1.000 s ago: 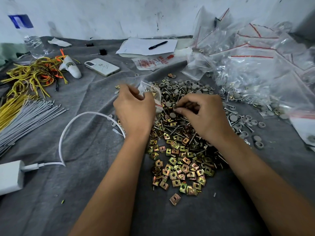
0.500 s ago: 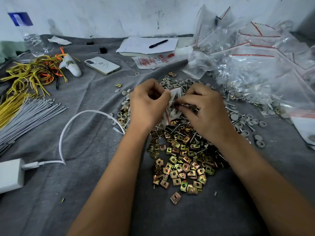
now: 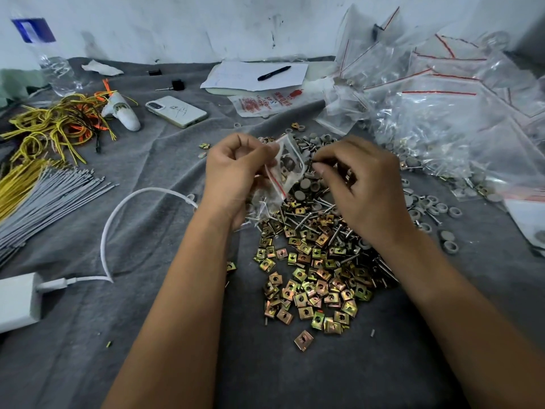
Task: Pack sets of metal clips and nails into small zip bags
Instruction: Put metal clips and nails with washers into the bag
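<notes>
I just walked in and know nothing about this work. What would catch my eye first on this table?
Probably the glittering heap of gold-coloured square metal clips mixed with nails in the middle of the grey cloth, right under the person's forearms. Just above it, the left hand holds up a small clear zip bag with a red seal line, with the right hand beside it. To the right rises a big mound of filled clear plastic bags.
</notes>
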A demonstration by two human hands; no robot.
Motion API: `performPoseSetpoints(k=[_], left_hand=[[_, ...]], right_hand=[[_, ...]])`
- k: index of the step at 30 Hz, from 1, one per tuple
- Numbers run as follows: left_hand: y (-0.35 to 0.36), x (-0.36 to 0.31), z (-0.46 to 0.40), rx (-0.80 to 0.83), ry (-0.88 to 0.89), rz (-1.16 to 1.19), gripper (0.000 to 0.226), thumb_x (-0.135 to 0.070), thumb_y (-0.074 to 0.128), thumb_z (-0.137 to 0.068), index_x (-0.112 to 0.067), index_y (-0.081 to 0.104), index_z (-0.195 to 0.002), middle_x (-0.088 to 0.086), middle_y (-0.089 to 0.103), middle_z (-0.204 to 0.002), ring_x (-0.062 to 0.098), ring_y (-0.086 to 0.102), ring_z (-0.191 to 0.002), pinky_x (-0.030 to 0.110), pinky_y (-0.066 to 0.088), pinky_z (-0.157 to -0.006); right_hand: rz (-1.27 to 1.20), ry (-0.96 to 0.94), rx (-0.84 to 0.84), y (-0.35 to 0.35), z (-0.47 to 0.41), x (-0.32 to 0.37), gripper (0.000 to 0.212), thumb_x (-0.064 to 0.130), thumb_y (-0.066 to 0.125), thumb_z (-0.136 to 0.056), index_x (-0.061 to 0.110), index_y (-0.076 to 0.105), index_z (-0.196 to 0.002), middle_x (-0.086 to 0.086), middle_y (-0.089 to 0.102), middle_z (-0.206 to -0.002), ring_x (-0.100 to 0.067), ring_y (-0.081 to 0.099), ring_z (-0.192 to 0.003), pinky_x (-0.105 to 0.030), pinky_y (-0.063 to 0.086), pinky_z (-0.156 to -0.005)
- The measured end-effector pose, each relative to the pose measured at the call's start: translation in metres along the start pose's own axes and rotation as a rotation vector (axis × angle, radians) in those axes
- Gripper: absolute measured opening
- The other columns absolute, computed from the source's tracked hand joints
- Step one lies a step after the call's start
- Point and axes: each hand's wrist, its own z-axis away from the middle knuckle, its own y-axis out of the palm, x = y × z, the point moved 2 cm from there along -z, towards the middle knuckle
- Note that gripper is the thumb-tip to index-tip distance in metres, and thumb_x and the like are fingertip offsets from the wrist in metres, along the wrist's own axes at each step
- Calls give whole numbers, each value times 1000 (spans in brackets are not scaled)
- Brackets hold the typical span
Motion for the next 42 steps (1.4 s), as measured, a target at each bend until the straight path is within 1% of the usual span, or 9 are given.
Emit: performPoseSetpoints(k=[6, 11, 13, 15, 18, 24, 32, 37, 42], left_hand=[[8, 2, 3, 100, 6, -69, 19, -5, 78, -88, -8, 60, -82, 9, 66, -68, 20, 56, -52, 24, 45, -44], [3, 2, 1, 9, 4, -23, 18, -3, 78, -88, -7, 62, -81, 8, 66, -67, 18, 56, -51, 25, 44, -43], [-1, 2, -1, -65, -6, 12, 18, -3, 77, -88, -9, 62, -80, 7, 66, -69, 15, 58, -54, 24, 47, -46], [-5, 2, -3, -135, -19, 66, 19, -4, 75, -89, -11, 61, -79, 7, 66, -71, 17, 57, -58, 26, 48, -49], [-9, 3, -6, -189, -17, 121, 24, -4, 74, -89, -15, 61, -73, 7, 65, -72, 17, 55, -58, 24, 44, -45], [-7, 3, -6, -149, -15, 136, 27, -3, 73, -89, -16, 60, -70, 6, 64, -69, 15, 55, -56, 24, 44, -46], [2, 0, 2, 99, 64, -17, 23, 2, 63, -90, -15, 57, -76, 2, 55, -59, 12, 46, -46, 21, 28, -41], [2, -1, 2, 89, 85, -36, 14, -5, 59, -80, -16, 54, -74, 5, 50, -61, 11, 43, -46, 20, 27, -41], [0, -1, 1, 9, 115, 0, 21, 0, 56, -84, -16, 52, -70, 8, 44, -66, 20, 41, -56, 28, 32, -50]], right_hand=[[-27, -28, 91, 7, 0, 3, 17, 22, 80, -88, 12, 80, -102, -1, 67, -92, -10, 58, -83, -26, 50, -74], [-35, 77, -1, 5, -1, 0, 18, 20, 79, -89, 10, 76, -104, 5, 66, -93, -1, 55, -78, -4, 39, -74], [-36, 131, -16, 5, 1, -3, 12, 17, 77, -90, 12, 75, -101, 7, 67, -93, 1, 56, -78, -2, 39, -74], [-18, 162, 42, 7, 2, -5, 10, 15, 77, -89, 14, 74, -99, 5, 69, -94, -4, 59, -82, -4, 41, -77], [39, 166, 192, 16, 3, -5, 14, 20, 79, -88, 17, 76, -101, 2, 70, -99, -12, 61, -91, -27, 52, -86], [227, 80, 473, 26, 4, 0, 33, 37, 73, -91, 21, 72, -120, -1, 57, -115, -22, 44, -118, -46, 51, -93], [246, 74, 527, 24, 4, -3, 34, 43, 69, -92, 23, 73, -119, 4, 51, -111, -17, 37, -115, -43, 49, -93], [205, 72, 520, 25, 5, 0, 49, 45, 72, -89, 26, 64, -133, 0, 52, -122, -19, 38, -122, -41, 46, -100], [204, 51, 544, 27, 4, 1, 40, 41, 71, -92, 22, 70, -127, 2, 52, -119, -17, 35, -118, -38, 43, -100]])
